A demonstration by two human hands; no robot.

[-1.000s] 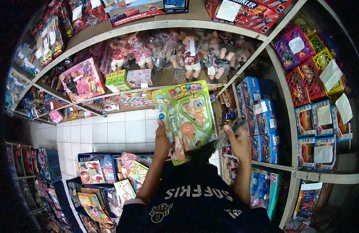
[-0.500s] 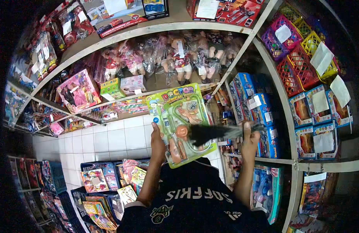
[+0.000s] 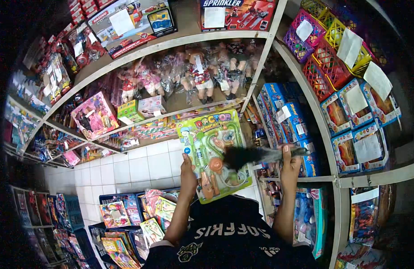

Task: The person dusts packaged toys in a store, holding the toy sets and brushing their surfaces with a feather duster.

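My left hand (image 3: 188, 174) grips the left edge of a toy doctor set (image 3: 200, 148), a green card with a clear blister front. Orange and grey toy pieces and a stethoscope-like tube show inside it. My right hand (image 3: 289, 169) is closed on the handle of a dusting brush (image 3: 242, 157), thumb on top. The brush's dark bristles are smeared by motion and lie across the right part of the pack. Whether they touch the plastic I cannot tell.
Bagged dolls (image 3: 200, 78) and boxed toys line the shelf (image 3: 171, 107) ahead. Blue boxes (image 3: 285, 116) and plastic baskets (image 3: 328, 67) fill the shelving at right. Crates (image 3: 101, 199) of packaged toys stand at lower left on white floor tiles (image 3: 126, 172).
The view has shifted, so the shelves at right appear further left. The doctor set sits slightly lower and to the right in view. Both hands keep their holds, and the brush is blurred in both frames.
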